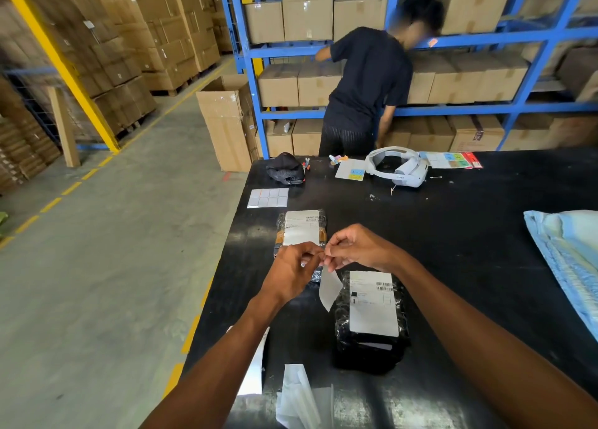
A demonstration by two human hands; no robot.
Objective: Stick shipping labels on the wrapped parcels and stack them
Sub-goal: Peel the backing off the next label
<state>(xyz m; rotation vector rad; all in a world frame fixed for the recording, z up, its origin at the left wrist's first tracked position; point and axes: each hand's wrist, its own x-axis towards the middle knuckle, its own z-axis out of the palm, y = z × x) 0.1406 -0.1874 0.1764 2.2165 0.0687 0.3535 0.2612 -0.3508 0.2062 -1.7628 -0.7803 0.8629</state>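
Both hands meet above the black table [469, 250]. My left hand [293, 271] and my right hand [354, 247] pinch the top of a white label sheet [329, 287], which hangs curled below the fingers. A black-wrapped parcel [370, 347] with a shipping label [373, 305] on top lies just right of the hanging sheet. A second wrapped parcel [301, 226], also labelled, lies beyond my left hand and is partly hidden by it.
A sheet of blank stickers [268, 197] lies at the table's left edge, loose white backing papers [297, 396] near me. A white headset [398, 166], a black pouch [284, 168] and coloured cards [453, 160] sit at the far side. A blue padded bag [566, 253] lies right. A person [365, 92] stands at blue shelving.
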